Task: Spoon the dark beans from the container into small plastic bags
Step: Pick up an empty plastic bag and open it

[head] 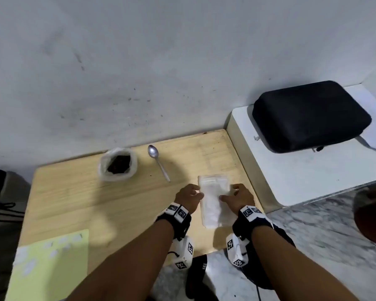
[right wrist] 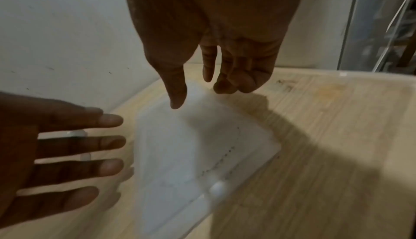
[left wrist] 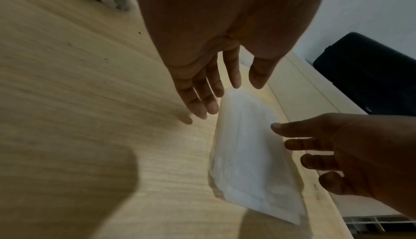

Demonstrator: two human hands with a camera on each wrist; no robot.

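Note:
A pack of small clear plastic bags (head: 214,198) lies flat on the wooden table (head: 96,203) near its right edge. My left hand (head: 197,192) is at the pack's left edge, fingers straight and spread. My right hand (head: 228,193) is at its right side, thumb over the pack and fingers loosely bent. Neither hand grips anything. I cannot tell whether the fingertips touch the pack. In the left wrist view the pack (left wrist: 247,154) lies between my left hand (left wrist: 225,97) and right hand (left wrist: 315,150). The bean container (head: 117,165) and a metal spoon (head: 157,162) lie farther back.
A black case (head: 310,116) sits on a white surface (head: 302,170) right of the table. A yellow-green sheet (head: 52,263) covers the table's near left corner. A grey wall runs right behind the table. Marble floor (head: 313,235) shows at lower right.

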